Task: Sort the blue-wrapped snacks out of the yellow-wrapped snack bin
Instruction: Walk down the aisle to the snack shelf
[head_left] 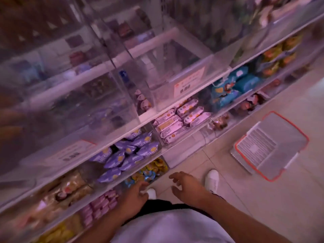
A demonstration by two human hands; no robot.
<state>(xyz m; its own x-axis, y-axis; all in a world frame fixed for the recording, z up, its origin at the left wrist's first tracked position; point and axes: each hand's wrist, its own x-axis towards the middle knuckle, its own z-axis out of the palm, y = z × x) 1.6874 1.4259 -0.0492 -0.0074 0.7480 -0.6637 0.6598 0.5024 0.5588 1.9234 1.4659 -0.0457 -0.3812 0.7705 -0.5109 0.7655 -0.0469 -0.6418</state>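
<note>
The yellow-wrapped snack bin (158,168) sits on a lower tier of the clear shelving, at the front edge and against the right end of that tier. Blue-wrapped snacks (149,174) lie mixed among the yellow wrappers, mostly toward the bin's front and left part; blur prevents a count, and no long axis can be read on these small rounded packets.

The left hand (135,195) is directly below the bin's front edge, fingers extended toward the blue packets, fingertips at or just short of the rim. Contact cannot be confirmed. It holds nothing. The right hand (186,185) hovers just right of the bin over the floor, fingers spread and loosely curved, also holding nothing.

Judgement: the blue packets lie up and slightly right of the left hand, which is the nearer of the 2 and better placed for the pick.

Above the bin stands a tier with purple packets (126,153), and further right long pale bars (177,123). On the tiled floor (289,207), well right of the hands, lies a clear lid with a red rim (270,148).
</note>
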